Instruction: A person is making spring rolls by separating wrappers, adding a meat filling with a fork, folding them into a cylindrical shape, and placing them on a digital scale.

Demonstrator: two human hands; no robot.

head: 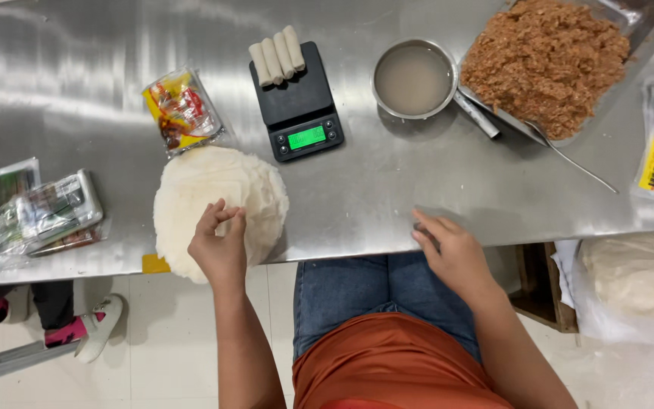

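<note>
On wrapper stack [217, 198] — left hand [219, 246], pinching.

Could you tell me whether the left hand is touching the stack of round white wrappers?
Touching. In the head view, the left hand lies on the stack of round white wrappers, its fingertips pinching at the top sheet with no gap visible.

Stainless steel worktable [387, 197], reflecting diffuse overhead light. Pale tiled floor [175, 333] beneath. Wooden crate [543, 291] under the table edge. Grey stool frame [1, 363] at lower left.
</note>
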